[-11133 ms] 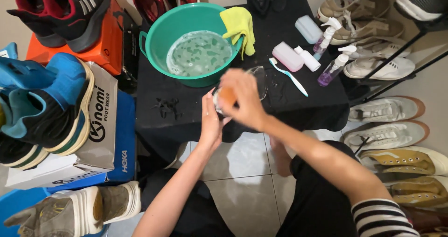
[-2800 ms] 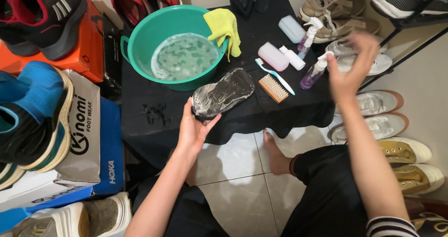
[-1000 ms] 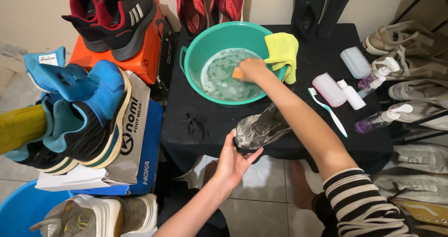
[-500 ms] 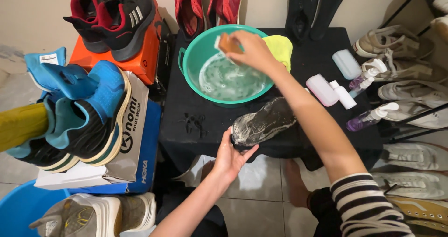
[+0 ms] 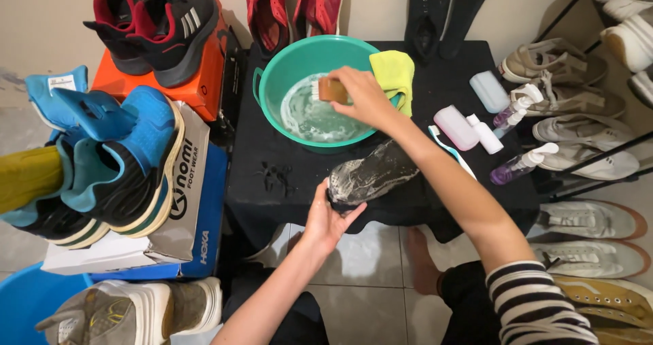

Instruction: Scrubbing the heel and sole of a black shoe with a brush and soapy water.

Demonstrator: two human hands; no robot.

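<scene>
Presently, right hand (image 5: pixel 364 97) fingers clamp a wooden brush (image 5: pixel 331 90) over the green basin (image 5: pixel 272 73). Left hand (image 5: pixel 328 216) fingers grip the soapy black shoe (image 5: pixel 371 176) lying on the desk (image 5: pixel 258 195).

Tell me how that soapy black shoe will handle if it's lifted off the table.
The black shoe is coated in foam, so probably slippery. The left hand grips only its heel end, so the toe may sag or swing. It likely holds its shape, and the suds suggest it may be wet and heavier.
</scene>
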